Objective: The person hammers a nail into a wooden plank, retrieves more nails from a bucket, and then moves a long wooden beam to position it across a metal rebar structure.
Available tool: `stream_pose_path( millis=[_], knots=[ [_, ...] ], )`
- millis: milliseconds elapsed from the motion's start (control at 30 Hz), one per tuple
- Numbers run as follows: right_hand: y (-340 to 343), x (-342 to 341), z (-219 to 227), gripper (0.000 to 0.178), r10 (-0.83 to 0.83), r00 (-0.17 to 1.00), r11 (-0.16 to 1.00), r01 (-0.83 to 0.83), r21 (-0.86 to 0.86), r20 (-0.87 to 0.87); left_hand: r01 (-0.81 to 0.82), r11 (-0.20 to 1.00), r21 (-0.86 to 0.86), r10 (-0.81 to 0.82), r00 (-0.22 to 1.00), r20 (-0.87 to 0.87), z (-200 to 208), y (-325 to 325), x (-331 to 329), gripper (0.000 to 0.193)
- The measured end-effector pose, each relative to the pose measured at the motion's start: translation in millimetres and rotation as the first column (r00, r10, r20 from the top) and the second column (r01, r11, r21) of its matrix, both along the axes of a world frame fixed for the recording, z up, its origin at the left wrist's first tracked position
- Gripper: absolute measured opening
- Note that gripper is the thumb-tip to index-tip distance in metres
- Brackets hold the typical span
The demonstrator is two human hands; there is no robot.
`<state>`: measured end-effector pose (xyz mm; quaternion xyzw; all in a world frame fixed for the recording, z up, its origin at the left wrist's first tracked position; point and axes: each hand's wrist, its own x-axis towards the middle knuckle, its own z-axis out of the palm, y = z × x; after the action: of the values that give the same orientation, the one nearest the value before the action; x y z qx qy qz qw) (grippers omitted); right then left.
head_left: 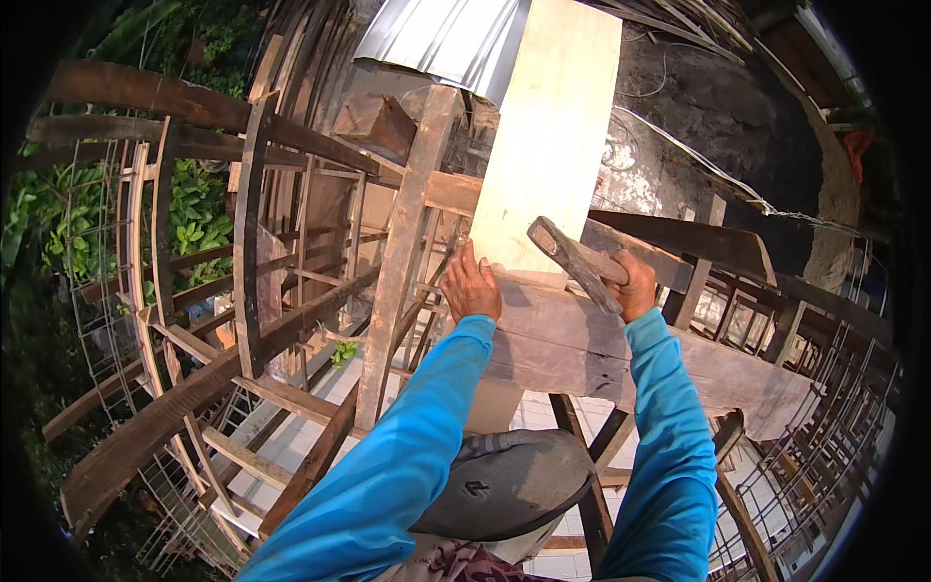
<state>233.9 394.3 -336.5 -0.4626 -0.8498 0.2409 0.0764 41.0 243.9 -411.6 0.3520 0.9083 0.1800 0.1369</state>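
Observation:
My right hand (635,285) is closed round the handle of a worn hammer (570,260). The hammer's head is over the near end of a long pale plywood board (553,126), which stretches away from me. At that board's near left corner lies my left hand (471,283), fingers extended along the edge, with no object visible in it. The near end of the board rests on a wide weathered plank (553,339) that runs across in front of me. Whether a nail is under the hammer cannot be made out.
An upright timber post (407,252) stands left of my left hand. Timber framing (247,233) fills the left side, and thin steel rebar cages (824,388) stand at right. Corrugated metal sheet (441,39) lies beyond. Through the framing, a pale tiled surface (330,417) shows below.

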Motion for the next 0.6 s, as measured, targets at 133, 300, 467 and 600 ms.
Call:
stream_pose_path(
  millis=[133,300,467,600],
  knots=[
    [7,5,-21,0.021,0.002,0.954,0.998,0.018,-0.066,0.298,0.011,0.999,-0.040,-0.012,1.000,-0.014,-1,-1,-2,0.042],
    [0,-17,10,0.021,-0.147,0.968,0.981,0.117,-0.156,-0.201,-0.001,0.999,-0.051,0.000,1.000,-0.007,-1,2,-2,0.043],
    [10,-7,-17,0.022,0.103,0.898,0.984,-0.028,-0.178,0.427,0.027,0.997,-0.075,-0.026,0.999,0.019,3,4,-3,0.043],
    [8,-21,-7,0.022,-0.001,0.995,1.000,0.003,-0.019,0.102,0.026,0.999,-0.046,-0.026,1.000,0.002,0,-2,-5,0.043]
  ],
)
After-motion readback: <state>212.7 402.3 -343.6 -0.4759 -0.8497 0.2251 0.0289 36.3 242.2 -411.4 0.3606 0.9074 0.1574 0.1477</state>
